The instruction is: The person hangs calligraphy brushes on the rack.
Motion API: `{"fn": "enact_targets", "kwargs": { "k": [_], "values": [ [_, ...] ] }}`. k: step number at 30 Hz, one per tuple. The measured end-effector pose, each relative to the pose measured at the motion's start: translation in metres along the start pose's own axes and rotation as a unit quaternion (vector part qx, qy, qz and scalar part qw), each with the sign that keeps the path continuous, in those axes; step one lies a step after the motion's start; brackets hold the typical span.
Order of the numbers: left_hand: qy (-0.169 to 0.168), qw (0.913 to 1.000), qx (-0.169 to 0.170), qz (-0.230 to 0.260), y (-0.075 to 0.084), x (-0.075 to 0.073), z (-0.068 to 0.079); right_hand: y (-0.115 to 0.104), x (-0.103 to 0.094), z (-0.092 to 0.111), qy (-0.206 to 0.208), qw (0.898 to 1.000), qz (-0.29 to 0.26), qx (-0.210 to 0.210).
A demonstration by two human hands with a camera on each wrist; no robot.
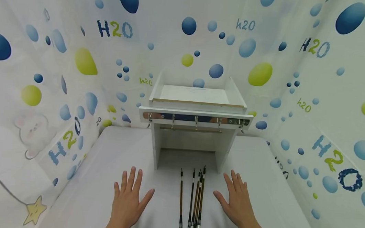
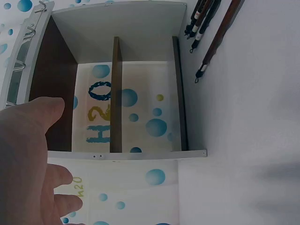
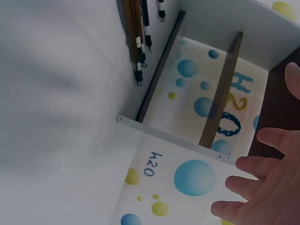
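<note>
My left hand (image 1: 126, 200) is held with fingers spread and straight, left of several calligraphy brushes. On their other side my right hand (image 1: 239, 204) is spread the same way. Neither hand holds anything. One brush (image 1: 181, 196) lies a little apart on the left; the other brushes (image 1: 201, 197) lie close together, hanging loops toward the shelf and white tips toward me. Behind them stands a white shelf (image 1: 157, 143) with a hook rail (image 1: 207, 119) across its front. Both wrist views show its open frame (image 2: 117, 93) beyond the fingers.
The shelf has a raised tray-like top (image 1: 198, 103), and metal hooks (image 1: 196, 121) stick out below it. A white table (image 1: 118, 148) carries everything. Patterned curtains (image 1: 162, 30) with blue and green dots enclose the back and both sides.
</note>
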State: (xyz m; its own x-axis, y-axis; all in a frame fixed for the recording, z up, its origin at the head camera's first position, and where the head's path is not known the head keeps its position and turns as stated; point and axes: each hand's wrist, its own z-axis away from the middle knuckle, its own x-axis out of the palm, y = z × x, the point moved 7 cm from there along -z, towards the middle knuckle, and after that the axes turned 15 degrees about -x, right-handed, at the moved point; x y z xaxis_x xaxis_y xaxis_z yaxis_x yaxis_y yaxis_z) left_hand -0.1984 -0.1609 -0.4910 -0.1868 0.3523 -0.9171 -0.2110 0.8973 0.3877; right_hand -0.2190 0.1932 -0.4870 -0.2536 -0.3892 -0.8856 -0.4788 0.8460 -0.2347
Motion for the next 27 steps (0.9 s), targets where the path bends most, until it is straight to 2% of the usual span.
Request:
{"fn": "enact_targets", "kwargs": {
  "k": [10,17,23,27],
  "values": [
    [0.018,0.9992,0.004,0.035,0.001,-0.001,-0.005,-0.006,-0.003,-0.005,0.008,1.000,-0.011,0.001],
    [0.004,0.9975,-0.016,0.069,0.001,0.002,-0.005,-0.010,-0.001,-0.005,0.018,0.999,-0.031,0.005],
    [0.017,0.9928,-0.028,0.115,0.004,0.002,-0.010,-0.014,0.002,-0.006,0.028,0.998,-0.061,0.011],
    [0.030,0.9878,-0.025,0.150,0.009,0.001,-0.017,-0.015,0.008,-0.004,0.018,0.994,-0.098,0.036]
  ]
}}
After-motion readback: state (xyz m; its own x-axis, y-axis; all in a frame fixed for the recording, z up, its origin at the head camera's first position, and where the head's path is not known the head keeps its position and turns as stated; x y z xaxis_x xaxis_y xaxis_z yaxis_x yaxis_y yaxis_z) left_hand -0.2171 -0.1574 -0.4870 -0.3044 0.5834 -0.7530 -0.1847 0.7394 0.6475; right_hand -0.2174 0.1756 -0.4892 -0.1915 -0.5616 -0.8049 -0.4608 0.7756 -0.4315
